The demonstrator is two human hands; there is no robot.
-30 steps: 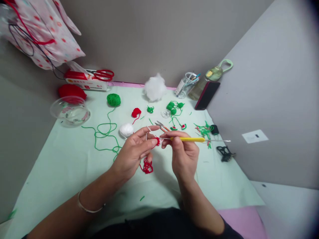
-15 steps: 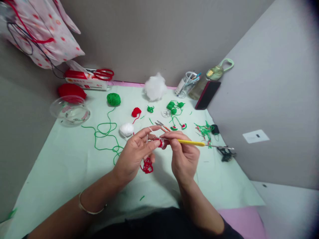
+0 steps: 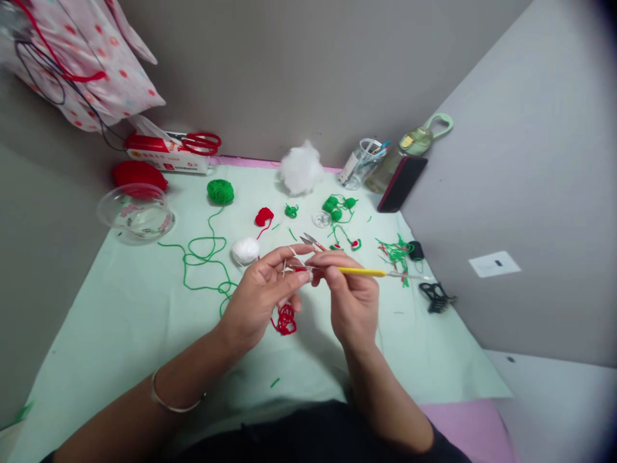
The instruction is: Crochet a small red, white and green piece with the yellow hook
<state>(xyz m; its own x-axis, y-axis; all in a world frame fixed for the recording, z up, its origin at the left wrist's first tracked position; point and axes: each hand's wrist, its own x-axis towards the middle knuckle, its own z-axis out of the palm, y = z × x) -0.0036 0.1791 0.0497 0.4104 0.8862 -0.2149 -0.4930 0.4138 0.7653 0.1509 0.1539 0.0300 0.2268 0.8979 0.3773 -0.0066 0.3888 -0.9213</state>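
My left hand (image 3: 258,292) pinches a small red and white crochet piece (image 3: 304,272), with white yarn looped over its raised index finger. My right hand (image 3: 354,296) grips a yellow-handled crochet hook (image 3: 361,272), its tip at the piece and partly hidden by the fingers. A white yarn ball (image 3: 245,250) lies just beyond my left hand. Below the fingers is a loose red yarn tangle (image 3: 286,320). Small scissors (image 3: 312,242) lie right behind my fingertips.
Farther back are a green yarn ball (image 3: 220,192), a red yarn bundle (image 3: 263,217), white stuffing (image 3: 301,169) and green crochet pieces (image 3: 336,208). A plastic bowl (image 3: 137,215) stands at left; a phone (image 3: 402,184) and bottle (image 3: 415,141) at right. A black claw clip (image 3: 436,297) lies near the right edge.
My right hand and the hook have shifted slightly left, toward my left hand. The small piece has turned a little between the fingers, showing more white.
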